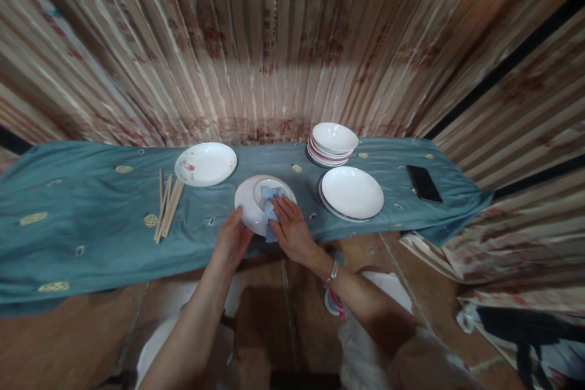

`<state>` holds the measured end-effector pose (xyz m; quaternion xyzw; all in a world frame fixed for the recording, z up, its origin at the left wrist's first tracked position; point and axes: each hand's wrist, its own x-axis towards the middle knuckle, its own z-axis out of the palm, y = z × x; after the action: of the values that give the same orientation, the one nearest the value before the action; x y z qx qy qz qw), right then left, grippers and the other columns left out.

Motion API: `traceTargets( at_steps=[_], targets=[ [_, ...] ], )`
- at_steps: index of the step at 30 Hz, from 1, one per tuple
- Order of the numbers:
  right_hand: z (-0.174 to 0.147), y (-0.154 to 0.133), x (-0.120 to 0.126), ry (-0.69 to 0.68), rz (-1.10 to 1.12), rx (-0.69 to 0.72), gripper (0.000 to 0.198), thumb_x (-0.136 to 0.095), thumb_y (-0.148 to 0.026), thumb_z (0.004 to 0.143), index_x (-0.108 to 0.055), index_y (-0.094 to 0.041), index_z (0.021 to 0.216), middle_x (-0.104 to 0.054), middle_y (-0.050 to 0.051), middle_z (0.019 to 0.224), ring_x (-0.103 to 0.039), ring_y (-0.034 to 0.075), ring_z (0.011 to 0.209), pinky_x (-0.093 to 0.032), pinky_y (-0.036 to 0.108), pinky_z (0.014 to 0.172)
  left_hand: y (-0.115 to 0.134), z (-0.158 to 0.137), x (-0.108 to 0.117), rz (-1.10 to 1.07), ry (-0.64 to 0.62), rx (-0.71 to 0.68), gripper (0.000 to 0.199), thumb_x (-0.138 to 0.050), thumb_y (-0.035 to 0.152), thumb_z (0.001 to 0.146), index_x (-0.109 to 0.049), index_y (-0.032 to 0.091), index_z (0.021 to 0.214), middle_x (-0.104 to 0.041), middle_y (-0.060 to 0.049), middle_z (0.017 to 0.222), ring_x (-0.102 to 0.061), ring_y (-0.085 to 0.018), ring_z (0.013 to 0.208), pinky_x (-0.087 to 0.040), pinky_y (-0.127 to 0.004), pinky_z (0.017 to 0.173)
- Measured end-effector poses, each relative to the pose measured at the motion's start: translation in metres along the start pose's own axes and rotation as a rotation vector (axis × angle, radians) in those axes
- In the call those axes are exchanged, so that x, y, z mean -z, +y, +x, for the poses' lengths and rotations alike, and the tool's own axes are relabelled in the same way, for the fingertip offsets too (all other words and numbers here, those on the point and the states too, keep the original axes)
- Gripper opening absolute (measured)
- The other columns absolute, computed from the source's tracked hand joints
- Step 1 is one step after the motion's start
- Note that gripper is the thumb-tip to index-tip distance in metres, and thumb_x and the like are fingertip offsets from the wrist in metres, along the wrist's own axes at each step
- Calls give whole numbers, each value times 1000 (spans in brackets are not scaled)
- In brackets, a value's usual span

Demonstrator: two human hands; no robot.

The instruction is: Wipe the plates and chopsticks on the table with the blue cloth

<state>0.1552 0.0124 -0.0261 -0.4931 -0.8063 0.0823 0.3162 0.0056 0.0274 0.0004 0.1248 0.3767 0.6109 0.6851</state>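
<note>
A white bowl (249,198) is turned with its underside and foot ring facing me, above the front part of the cloth-covered table. My left hand (233,236) grips its lower left rim, the thumb against the outside. In my right hand (291,228) is a light blue cloth (271,210), pressed onto the bowl's base with the fingers laid over it. Part of the cloth hangs down past the bowl's near edge. The bowl's inside is hidden from view.
Left of the bowl lie a flower-patterned plate (208,164) and several chopsticks (168,207). To the right stand a stack of bowls (335,139), stacked plates (351,194) and a black phone (424,183). A curtain (292,42) hangs behind the table (109,225).
</note>
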Motion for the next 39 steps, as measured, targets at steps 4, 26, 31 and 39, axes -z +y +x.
traceTargets(
  at_steps=[4, 26, 31, 39],
  targets=[
    [2, -10, -1, -24, 4, 78, 49, -38, -27, 97, -39, -9, 142, -43, 16, 147, -29, 24, 142, -29, 48, 115, -5, 7, 6, -5, -5, -41, 33, -67, 15, 78, -66, 12, 111, -75, -6, 86, -68, -13, 71, -54, -20, 67],
    [53, -11, 13, 29, -70, -34, 51, -40, -37, 96, -37, -18, 143, -37, 11, 151, -25, 25, 142, -22, 47, 113, -3, -10, -7, 228, -219, -144, 43, -79, 32, 67, -70, 17, 107, -74, -7, 101, -65, -23, 102, -50, -33, 90],
    [58, -4, 16, 36, -40, -85, 52, -40, -42, 96, -38, -18, 142, -41, 12, 146, -33, 25, 137, -28, 45, 110, -3, -10, -8, 245, -225, -147, 46, -78, 31, 68, -69, 17, 111, -73, -8, 104, -64, -24, 104, -49, -35, 91],
    [55, 5, 13, 22, -56, -167, 63, -37, -52, 95, -35, -13, 144, -42, 18, 144, -38, 28, 134, -37, 45, 106, -3, -10, -10, 248, -207, -137, 48, -79, 34, 66, -69, 17, 110, -73, -9, 104, -64, -25, 104, -50, -36, 91]
  ],
)
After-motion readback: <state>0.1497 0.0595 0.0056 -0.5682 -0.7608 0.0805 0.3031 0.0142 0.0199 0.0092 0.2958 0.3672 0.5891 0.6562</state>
